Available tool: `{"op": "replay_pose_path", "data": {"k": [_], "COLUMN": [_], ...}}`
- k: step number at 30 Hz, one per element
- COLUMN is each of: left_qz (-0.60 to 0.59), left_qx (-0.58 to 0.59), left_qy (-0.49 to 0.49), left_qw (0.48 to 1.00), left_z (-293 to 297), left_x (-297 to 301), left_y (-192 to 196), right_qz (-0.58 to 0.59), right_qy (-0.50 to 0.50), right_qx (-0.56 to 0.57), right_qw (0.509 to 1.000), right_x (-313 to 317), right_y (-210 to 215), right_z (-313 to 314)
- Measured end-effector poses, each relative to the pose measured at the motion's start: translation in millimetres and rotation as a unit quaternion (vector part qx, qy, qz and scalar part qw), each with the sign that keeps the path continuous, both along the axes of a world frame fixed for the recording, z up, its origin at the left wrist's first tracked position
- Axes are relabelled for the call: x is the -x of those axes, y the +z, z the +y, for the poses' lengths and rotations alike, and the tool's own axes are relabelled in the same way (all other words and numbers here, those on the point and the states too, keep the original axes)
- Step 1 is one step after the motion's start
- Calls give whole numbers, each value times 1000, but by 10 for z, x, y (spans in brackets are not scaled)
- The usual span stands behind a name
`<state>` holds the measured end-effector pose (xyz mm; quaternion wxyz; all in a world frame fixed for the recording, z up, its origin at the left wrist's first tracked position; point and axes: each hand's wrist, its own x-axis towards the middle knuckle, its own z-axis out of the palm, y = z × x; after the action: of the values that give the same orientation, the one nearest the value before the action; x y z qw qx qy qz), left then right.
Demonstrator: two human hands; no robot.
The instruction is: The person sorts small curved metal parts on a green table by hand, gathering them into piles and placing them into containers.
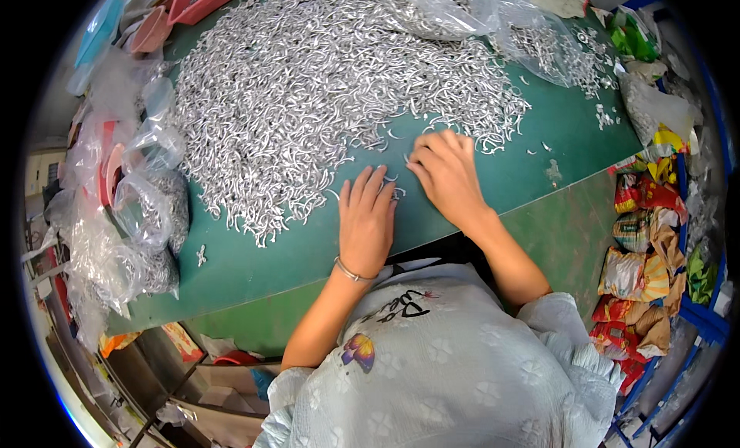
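Observation:
A broad heap of small curved silver metal pieces (285, 93) covers much of the green tabletop (254, 274). My left hand (367, 224) lies palm down at the heap's near edge, its fingers stretched out and a few curved pieces by the fingertips. Just right of it, my right hand (447, 178) is bent over the table with fingers curled and drawn together. Whatever its fingertips pinch is hidden beneath them. Some loose pieces lie between the hands and the heap.
Clear plastic bags (150, 217) of metal parts crowd the left edge, near a pink tray (204, 5). More filled bags (539, 43) lie at the far right. Colourful sacks (636, 271) are stacked on a blue rack beyond the table's right side.

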<state>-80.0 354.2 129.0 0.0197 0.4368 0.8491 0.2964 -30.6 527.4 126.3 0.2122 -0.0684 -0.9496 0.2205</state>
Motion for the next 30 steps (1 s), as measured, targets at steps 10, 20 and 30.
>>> {"op": "replay_pose_path", "data": {"k": [10,20,30], "left_qz": [-1,-3,-53], "left_qx": [20,9,-35], "left_qy": [-23,-8,-9], "left_qw": [1000,1000,998], "left_z": [11,15,-93], "left_x": [-63,-116,-148], "left_y": [-9,-21,-31], "right_qz": [4,-28,-21], "right_qy": [-299,-172,-159], "right_qx": [-132,-16,-6], "right_qw": [945,985,987], "right_x": [-1062,-496,-600], "right_y": [18,46,40], "right_z": [982,426,395]}}
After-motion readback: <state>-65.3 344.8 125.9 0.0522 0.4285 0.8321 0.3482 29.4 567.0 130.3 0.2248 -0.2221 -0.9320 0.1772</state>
